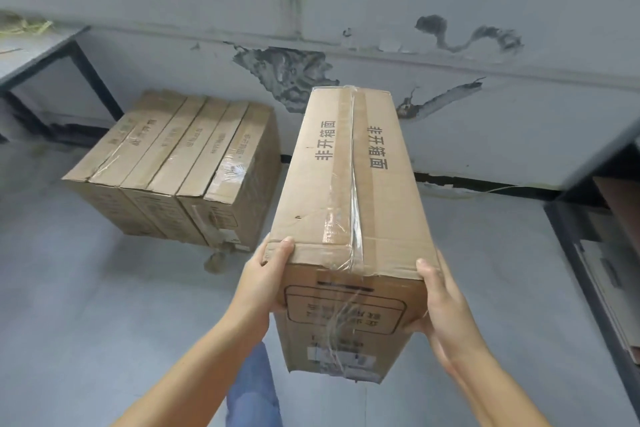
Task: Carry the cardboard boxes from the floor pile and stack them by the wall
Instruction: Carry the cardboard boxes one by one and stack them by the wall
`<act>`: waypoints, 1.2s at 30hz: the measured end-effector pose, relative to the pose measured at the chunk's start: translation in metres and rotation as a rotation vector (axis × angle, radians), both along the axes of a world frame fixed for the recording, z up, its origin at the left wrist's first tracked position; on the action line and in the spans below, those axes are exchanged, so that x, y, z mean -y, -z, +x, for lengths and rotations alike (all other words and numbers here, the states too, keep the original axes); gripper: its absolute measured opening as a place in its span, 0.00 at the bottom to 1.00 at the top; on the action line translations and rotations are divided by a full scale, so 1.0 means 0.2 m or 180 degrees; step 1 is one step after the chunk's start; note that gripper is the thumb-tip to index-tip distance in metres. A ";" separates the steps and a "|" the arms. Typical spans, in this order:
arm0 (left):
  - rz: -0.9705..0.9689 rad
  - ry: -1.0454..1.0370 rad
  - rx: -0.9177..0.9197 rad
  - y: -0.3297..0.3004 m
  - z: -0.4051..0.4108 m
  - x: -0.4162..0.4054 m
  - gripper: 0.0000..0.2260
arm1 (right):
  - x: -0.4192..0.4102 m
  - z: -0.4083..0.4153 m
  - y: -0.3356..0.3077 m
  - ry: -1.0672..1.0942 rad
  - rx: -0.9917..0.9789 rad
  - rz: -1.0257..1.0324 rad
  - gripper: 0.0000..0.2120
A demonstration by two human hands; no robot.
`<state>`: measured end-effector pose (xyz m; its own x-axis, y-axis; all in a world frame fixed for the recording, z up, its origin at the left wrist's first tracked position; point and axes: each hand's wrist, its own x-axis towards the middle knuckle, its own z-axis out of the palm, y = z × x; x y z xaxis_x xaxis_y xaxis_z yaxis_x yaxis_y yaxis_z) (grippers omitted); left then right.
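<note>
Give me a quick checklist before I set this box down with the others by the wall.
1. Left hand grips carried box at near corner: ok.
2. Right hand grips the opposite corner: ok.
3. Row of boxes stands against the wall: ok.
4. Floor between you and the row free of obstacles: ok.
5. Tape on carried box holding: ok on top, underside cannot tell.

Held box (349, 191): matt brown corrugated cardboard, creased at the near edge; glossy clear tape over matt brown tape along its seam. Floor boxes (173, 166): same matt cardboard, glossy wrinkled tape. Wall (450, 62): grey paint, peeling, rough bare patches. Floor (86, 305): smooth grey, dull sheen. Trouser leg (254, 388): blue denim cloth.
</note>
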<state>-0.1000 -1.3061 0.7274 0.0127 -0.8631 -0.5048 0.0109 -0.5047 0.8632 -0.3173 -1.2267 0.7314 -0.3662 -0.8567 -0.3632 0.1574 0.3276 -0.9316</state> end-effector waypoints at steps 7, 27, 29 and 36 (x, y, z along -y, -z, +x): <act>0.0187 0.0093 0.0067 0.18 0.26 0.81 0.20 | 0.81 0.27 0.16 0.0118 0.0163 0.0040 0.18; 0.0707 0.0249 0.0299 1.49 0.43 2.01 0.18 | 2.01 0.49 1.54 0.0417 0.0530 0.1220 0.25; 0.1008 0.0115 0.0279 1.62 0.44 1.92 0.18 | 1.97 0.51 1.66 0.0331 0.0637 0.1454 0.24; 0.2204 -0.0758 -0.0408 1.85 0.45 1.90 0.11 | 2.00 0.52 1.90 0.0027 0.0611 0.1821 0.25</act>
